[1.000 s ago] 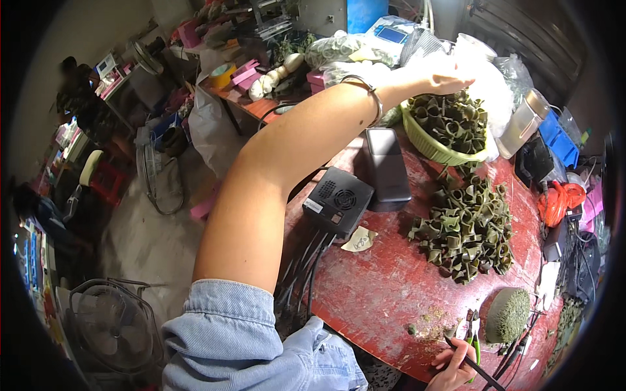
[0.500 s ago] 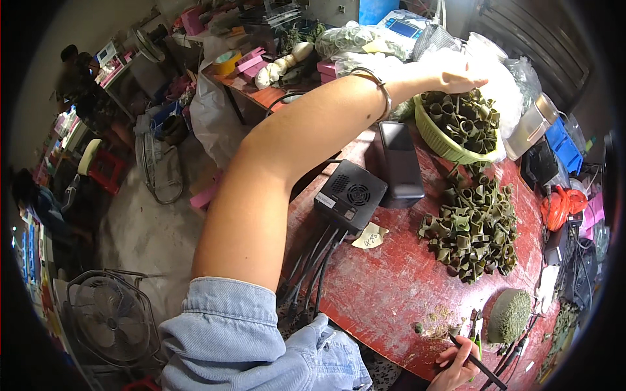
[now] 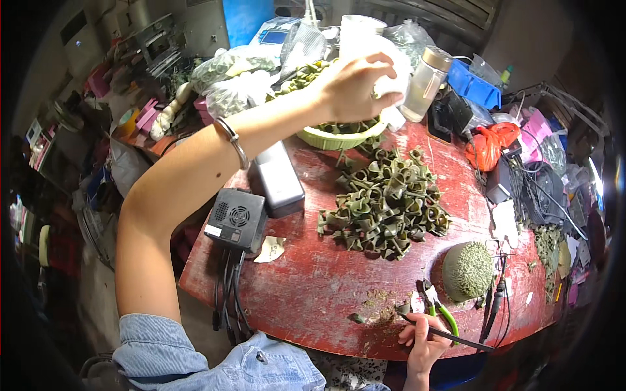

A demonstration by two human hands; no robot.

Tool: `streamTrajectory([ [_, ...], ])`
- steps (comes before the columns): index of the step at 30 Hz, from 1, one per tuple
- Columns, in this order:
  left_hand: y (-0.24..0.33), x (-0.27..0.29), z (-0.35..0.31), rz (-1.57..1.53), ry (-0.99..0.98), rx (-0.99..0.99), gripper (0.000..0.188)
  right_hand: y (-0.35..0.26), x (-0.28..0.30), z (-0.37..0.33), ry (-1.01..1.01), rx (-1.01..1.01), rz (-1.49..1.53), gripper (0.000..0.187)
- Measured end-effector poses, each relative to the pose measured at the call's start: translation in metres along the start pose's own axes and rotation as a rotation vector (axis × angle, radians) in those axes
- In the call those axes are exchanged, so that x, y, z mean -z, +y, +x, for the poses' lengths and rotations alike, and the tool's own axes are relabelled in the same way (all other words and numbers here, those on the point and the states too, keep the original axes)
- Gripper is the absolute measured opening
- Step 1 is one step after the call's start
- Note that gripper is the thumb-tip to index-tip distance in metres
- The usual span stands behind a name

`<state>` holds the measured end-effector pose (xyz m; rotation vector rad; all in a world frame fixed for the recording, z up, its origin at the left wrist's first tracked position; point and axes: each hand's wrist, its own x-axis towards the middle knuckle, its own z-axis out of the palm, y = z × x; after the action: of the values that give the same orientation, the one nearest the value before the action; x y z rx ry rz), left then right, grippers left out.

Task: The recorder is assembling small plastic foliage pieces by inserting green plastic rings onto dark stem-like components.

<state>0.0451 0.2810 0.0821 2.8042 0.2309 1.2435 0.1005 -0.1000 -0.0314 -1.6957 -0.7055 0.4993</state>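
My left hand (image 3: 355, 88) reaches far across the red round table (image 3: 306, 287) and hovers over a green basket (image 3: 339, 138) of folded green leaf cones. Its fingers curl against a white bag (image 3: 391, 78) behind the basket; I cannot see whether they hold anything. A silver bangle sits on that forearm. A loose pile of the same leaf cones (image 3: 385, 202) lies mid-table. At the near edge my right hand (image 3: 424, 339) pinches a thin dark stick (image 3: 450, 335), beside green-handled pliers (image 3: 440, 309).
A black fan box (image 3: 236, 218) with hanging cables and a grey block (image 3: 277, 179) lie under my left arm. A round green spiky dome (image 3: 467, 270) sits near right. A glass jar (image 3: 425, 81), blue bin (image 3: 475, 85), orange bag (image 3: 489, 143) and cables crowd the far and right sides.
My left hand has lifted from the basket's contents and curled toward the white bag behind it. The right hand stays at the near edge with the stick.
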Motion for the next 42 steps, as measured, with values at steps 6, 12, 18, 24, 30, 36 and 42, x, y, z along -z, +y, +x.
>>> streamTrajectory([
  [6,0.033,-0.031,-0.007,-0.084,-0.299,-0.037,0.027,-0.003,0.000,-0.001,-0.009,0.000,0.027,0.026],
  [12,0.050,-0.066,-0.024,-0.081,-0.541,0.071,0.057,-0.002,0.004,-0.001,-0.065,-0.015,0.088,0.025],
  [18,0.063,-0.081,-0.032,-0.268,-0.732,0.373,0.070,0.002,0.008,-0.001,-0.098,0.011,0.102,0.025],
  [24,0.093,-0.078,-0.035,-0.371,-0.717,0.329,0.066,0.008,0.012,-0.002,-0.108,0.010,0.099,0.024],
  [30,0.071,-0.094,-0.006,-0.095,-0.538,0.412,0.051,0.002,0.012,-0.001,-0.128,0.013,0.114,0.022],
  [36,0.040,-0.128,-0.012,0.040,-0.722,0.742,0.071,0.005,0.009,-0.001,-0.120,0.212,0.029,0.016],
  [42,0.056,-0.137,-0.026,-0.030,-0.712,0.591,0.069,0.011,0.013,0.000,-0.093,0.190,-0.012,0.012],
])
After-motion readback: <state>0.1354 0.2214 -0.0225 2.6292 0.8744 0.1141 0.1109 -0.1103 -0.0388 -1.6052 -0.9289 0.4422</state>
